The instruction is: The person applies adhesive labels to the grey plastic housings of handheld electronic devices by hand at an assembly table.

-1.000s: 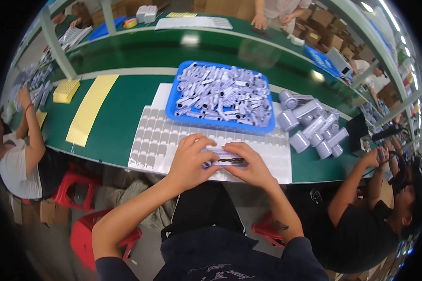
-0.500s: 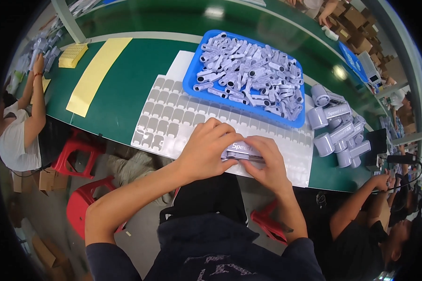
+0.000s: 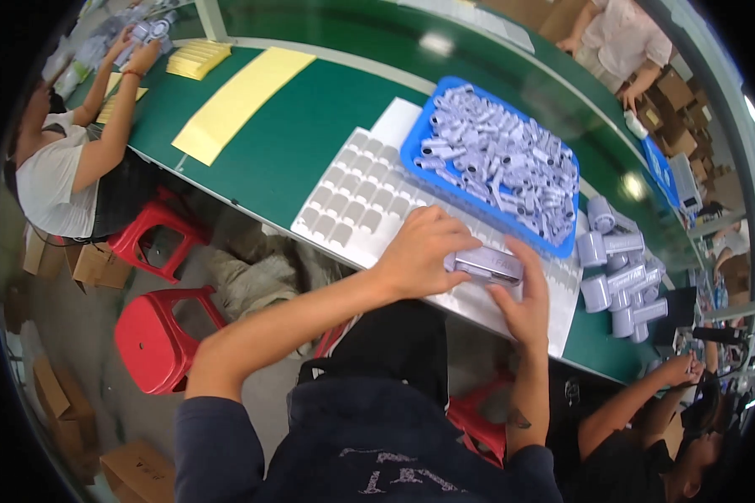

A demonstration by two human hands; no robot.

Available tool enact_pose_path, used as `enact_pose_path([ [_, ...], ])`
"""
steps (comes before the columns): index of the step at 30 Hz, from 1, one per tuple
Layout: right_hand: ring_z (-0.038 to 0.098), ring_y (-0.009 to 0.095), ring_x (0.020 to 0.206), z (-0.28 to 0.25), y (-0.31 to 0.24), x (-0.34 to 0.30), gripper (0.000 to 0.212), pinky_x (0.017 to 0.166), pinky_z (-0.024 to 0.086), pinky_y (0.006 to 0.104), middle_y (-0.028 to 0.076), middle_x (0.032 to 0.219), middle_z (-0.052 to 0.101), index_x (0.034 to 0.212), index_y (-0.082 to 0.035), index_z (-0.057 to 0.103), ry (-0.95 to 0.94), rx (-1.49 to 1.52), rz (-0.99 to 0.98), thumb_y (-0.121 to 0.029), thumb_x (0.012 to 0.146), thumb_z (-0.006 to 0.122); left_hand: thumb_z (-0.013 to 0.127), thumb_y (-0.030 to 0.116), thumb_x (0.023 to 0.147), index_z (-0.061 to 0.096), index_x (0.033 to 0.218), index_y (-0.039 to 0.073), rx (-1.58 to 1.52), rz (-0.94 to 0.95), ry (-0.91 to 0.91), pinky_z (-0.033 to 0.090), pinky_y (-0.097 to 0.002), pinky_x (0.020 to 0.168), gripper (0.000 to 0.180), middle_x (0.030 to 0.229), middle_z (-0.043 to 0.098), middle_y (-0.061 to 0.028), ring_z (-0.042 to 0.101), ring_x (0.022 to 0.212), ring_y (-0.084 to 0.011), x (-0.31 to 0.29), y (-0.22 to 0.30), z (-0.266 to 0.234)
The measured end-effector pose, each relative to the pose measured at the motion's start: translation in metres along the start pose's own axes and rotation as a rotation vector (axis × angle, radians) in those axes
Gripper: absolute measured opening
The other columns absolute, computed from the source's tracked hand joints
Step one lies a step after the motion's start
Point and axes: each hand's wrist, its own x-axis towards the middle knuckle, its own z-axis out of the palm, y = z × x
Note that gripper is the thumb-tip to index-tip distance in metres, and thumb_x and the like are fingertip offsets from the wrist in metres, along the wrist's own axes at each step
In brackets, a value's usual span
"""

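Above the front edge of the white sheet (image 3: 344, 220), both my hands are at one pale purple, bar-shaped handheld fan (image 3: 488, 263). My left hand (image 3: 428, 254) pinches its left end between thumb and fingers. At its right end is my right hand (image 3: 528, 293), with the thumb below and the fingers above and along the end. The sheet carries rows of grey rounded stickers and lies under my hands. Beyond them, a blue tray (image 3: 421, 170) on the sheet is heaped with small pale purple parts with dark round spots.
Several pale purple fans (image 3: 621, 281) are piled right of the sheet. A yellow strip (image 3: 239, 105) and yellow card stacks (image 3: 198, 59) lie left on the green table (image 3: 310, 109). Red stools (image 3: 155, 339) stand below. Other people work left, right and across the table.
The view has swung, so the table and tray sit farther right and lower. My right fingers have spread, and more of the fan shows between my hands.
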Motion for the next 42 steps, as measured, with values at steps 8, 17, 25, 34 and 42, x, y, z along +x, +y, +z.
enact_pose_path([
  [8, 0.064, 0.021, 0.086, 0.013, -0.018, 0.027, 0.023, 0.073, 0.051, 0.0298, 0.01, 0.1, 0.065, 0.108, -0.002, 0.068, 0.006, 0.053, 0.067, -0.007, 0.086, 0.068, 0.063, 0.014, 0.091, 0.055, 0.123, -0.007, -0.638, -0.295, 0.839, 0.047, -0.0286, 0.087, 0.039, 0.111, 0.062, -0.0107, 0.058, 0.098, -0.0135, -0.024, 0.015, -0.055],
  [17, 0.062, 0.033, 0.09, 0.076, -0.043, 0.072, 0.029, 0.078, 0.051, 0.0408, 0.015, 0.099, 0.06, 0.108, 0.002, 0.065, -0.144, -0.221, -0.026, -0.012, 0.083, 0.069, 0.057, 0.014, 0.091, 0.045, 0.117, 0.001, -0.775, -0.375, 0.966, 0.051, -0.0351, 0.077, 0.032, 0.091, 0.065, -0.0156, 0.063, 0.079, -0.0221, -0.04, 0.022, -0.072],
  [25, 0.063, 0.032, 0.084, 0.096, -0.037, 0.08, 0.018, 0.073, 0.051, 0.0403, 0.013, 0.098, 0.061, 0.096, -0.002, 0.069, -0.041, -0.304, 0.06, -0.01, 0.08, 0.072, 0.07, -0.004, 0.079, 0.055, 0.104, 0.001, -0.737, -0.385, 0.782, 0.048, -0.0256, 0.072, 0.029, 0.084, 0.063, -0.0056, 0.061, 0.078, -0.0112, -0.034, 0.028, -0.074],
  [34, 0.063, 0.034, 0.088, 0.098, -0.032, 0.072, 0.021, 0.076, 0.052, 0.0442, 0.013, 0.1, 0.057, 0.1, -0.001, 0.067, 0.006, -0.224, 0.091, -0.008, 0.08, 0.069, 0.071, -0.004, 0.077, 0.057, 0.1, 0.002, -0.777, -0.41, 0.723, 0.047, -0.0251, 0.072, 0.028, 0.084, 0.064, -0.0062, 0.059, 0.077, -0.0109, -0.027, 0.032, -0.061],
  [42, 0.063, 0.033, 0.086, 0.106, -0.023, 0.077, 0.019, 0.074, 0.052, 0.044, 0.013, 0.1, 0.057, 0.098, -0.004, 0.067, 0.007, -0.149, 0.158, -0.007, 0.08, 0.067, 0.064, -0.005, 0.081, 0.051, 0.104, 0.001, -0.718, -0.333, 0.696, 0.049, -0.0301, 0.077, 0.028, 0.085, 0.062, -0.0097, 0.061, 0.08, -0.0168, -0.026, 0.032, -0.059],
])
